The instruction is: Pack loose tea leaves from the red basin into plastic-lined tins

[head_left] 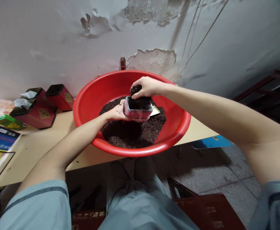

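A wide red plastic basin holds a layer of dark, crumbly loose material that looks like tea leaves. Above it, my left hand grips the side of a small rectangular box, which seems lined with clear plastic. The box is tilted with its opening toward me. My right hand is over the box's far rim, its fingers curled round a handful of the dark leaves. A few bits stick to my left wrist. Behind the box a pale gold piece shows partly.
Several red-and-black tins stand left of the basin, some with plastic bags sticking out. A green packet and a printed sheet lie on the pale tabletop. The peeling wall rises behind; a dark red stool stands below.
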Tool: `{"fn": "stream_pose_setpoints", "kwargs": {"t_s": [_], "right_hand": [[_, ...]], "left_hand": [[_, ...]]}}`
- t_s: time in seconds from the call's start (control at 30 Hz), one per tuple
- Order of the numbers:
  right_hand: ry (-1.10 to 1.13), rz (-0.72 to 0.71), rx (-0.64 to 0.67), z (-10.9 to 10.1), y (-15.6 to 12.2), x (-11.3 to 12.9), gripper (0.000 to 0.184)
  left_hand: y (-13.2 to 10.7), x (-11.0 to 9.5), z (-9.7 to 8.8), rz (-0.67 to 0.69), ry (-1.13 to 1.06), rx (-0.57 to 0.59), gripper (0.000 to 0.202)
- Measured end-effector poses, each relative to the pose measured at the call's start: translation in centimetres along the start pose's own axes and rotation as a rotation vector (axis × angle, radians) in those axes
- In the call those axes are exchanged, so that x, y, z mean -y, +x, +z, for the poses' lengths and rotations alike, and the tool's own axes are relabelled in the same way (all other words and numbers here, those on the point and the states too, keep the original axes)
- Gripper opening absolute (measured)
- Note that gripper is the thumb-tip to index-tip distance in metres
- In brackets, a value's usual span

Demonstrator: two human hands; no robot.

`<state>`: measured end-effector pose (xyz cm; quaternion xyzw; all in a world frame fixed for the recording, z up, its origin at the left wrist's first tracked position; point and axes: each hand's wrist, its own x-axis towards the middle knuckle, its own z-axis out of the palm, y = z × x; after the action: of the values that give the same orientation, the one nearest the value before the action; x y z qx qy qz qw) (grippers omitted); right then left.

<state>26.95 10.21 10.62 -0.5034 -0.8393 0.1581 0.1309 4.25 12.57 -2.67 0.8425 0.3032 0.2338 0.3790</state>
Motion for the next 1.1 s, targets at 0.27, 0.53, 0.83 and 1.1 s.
{"fn": "stream_pose_setpoints", "kwargs": {"t_s": [0.27,0.53,0.83,1.1], "right_hand": [[-0.179,-0.291,0.01,0.9,0.0,-0.7,0.032],[-0.208,-0.297,-0.06,0.2,-1.6,-0.4,0.033],[-0.161,-0.155,0.536,4.6,-7.2,1.7,0.037],[-0.122,0.296,1.06,14.1,-7.4,0.3,0.096]], "left_hand": [[0.5,0.9,0.5,-0.052,0.104,-0.033,0.125],[0.0,-0.4,0.2,0.008,0.029,-0.004,0.114],[0.5,-0.2,0.8,-0.106,0.12,-0.002,0.123],[0.5,1.0,1.0,-0.04,0.023,-0.045,0.128]]}}
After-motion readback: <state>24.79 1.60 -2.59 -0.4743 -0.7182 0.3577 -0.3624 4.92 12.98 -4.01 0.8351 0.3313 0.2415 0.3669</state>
